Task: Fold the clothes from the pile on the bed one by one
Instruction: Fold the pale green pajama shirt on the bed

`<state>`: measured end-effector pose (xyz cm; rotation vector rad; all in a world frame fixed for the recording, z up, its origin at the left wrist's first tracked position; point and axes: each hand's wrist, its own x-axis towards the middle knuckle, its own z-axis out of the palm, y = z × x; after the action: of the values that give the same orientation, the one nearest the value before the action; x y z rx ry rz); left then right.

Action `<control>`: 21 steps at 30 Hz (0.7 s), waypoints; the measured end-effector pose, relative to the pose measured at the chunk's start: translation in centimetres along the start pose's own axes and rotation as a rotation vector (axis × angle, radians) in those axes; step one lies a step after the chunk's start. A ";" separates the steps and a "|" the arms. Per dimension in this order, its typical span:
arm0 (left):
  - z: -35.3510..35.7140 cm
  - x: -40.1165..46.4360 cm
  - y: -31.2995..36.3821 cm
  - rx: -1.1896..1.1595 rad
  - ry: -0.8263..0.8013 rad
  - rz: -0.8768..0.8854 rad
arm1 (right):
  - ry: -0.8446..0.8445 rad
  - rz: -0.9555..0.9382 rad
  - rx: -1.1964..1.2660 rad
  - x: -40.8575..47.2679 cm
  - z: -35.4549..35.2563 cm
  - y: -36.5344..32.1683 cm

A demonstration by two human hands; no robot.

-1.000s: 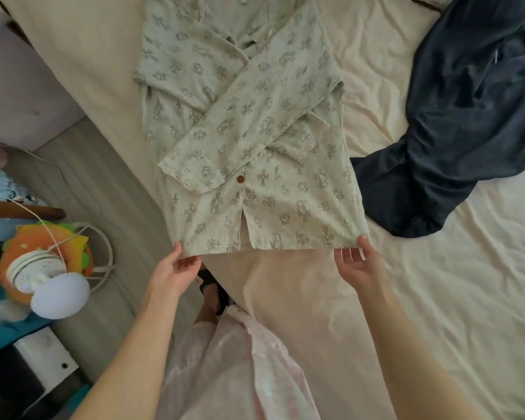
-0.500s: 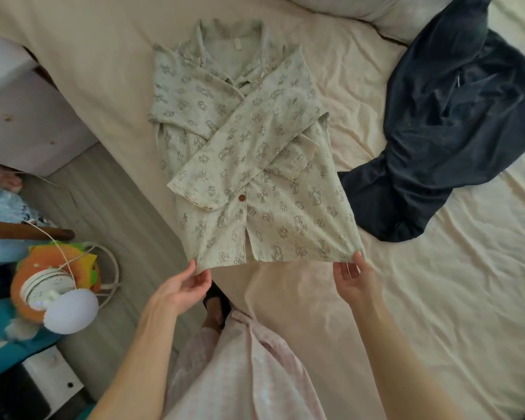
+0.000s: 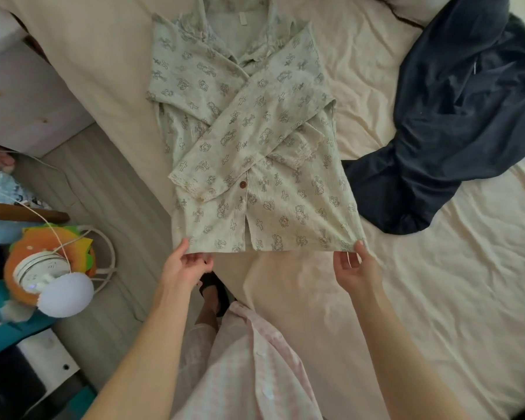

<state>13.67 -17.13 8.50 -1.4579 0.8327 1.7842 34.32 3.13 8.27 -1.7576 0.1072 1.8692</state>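
Observation:
A pale green printed pyjama shirt [image 3: 255,140] lies flat on the cream bed sheet [image 3: 437,298], collar away from me, both sleeves folded across its front. My left hand [image 3: 185,265] pinches the shirt's lower left hem corner, thumb on top and fingers under the cloth. At the lower right hem corner my right hand [image 3: 355,268] pinches the fabric the same way. A crumpled dark navy garment [image 3: 455,110] lies on the bed to the right of the shirt, its near end almost touching the shirt's right side.
The bed's left edge runs diagonally past the shirt; grey wood floor [image 3: 109,207] lies beyond it. A white cabinet [image 3: 22,95] stands at upper left. An orange plush toy with a white round lamp [image 3: 52,274] and a cable sits on the floor at left.
Both hands have closed on the hem corners, thumbs now on top of the cloth. The view has tilted so the shirt's collar shows; the shirt itself has stayed flat.

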 end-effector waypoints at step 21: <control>-1.0 -1.2 0.5 -0.038 0.013 0.290 | 0.002 0.005 0.010 -1.3 0.4 -0.4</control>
<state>14.01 -18.37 9.52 -1.4313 1.0662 2.0133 34.11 3.18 9.64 -1.7545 0.1215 1.8672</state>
